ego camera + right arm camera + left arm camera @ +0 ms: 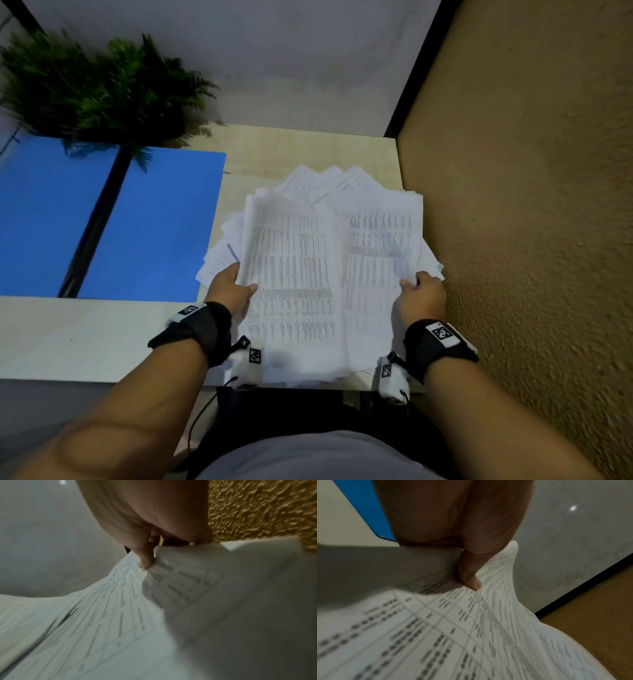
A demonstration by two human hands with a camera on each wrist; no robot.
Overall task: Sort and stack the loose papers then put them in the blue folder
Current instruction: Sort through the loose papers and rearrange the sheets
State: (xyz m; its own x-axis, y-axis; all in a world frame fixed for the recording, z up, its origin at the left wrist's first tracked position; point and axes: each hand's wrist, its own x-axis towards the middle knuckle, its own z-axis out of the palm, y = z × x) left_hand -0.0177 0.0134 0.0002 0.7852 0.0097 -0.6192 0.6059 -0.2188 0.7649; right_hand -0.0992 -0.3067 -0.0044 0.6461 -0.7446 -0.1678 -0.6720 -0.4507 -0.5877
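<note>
On the desk (85, 339), largest first: wall (534, 205), textured ochre, at right; folder (164, 222), blue, lying open flat at left, dark spine running near-to-far, well apart from the hands; plant (102, 89), green, behind the folder. Papers (308, 267), white printed tables, an uneven fanned pile at the desk's right half, near edges overhanging the front; long axis runs near-to-far, far corners splayed outward like a fan, text rows crosswise. Left hand (231, 291), at the pile's left edge, thumb on top and fingers under, pinching a lifted sheaf; wrist view shows the thumb (471, 577) pressed on the sheet. Right hand (423, 298), at the right edge, fingers curled about the sheets' margin, one fingertip (145, 562) pressing paper down. Step judged in hand: gathering the loose sheets into one stack, roughly the task's early half; nothing lies in the folder yet. Next move likely calls for squeezing both sides inward, tapping the edges square, then carrying the stack left onto the folder, long axis parallel to the spine.
</note>
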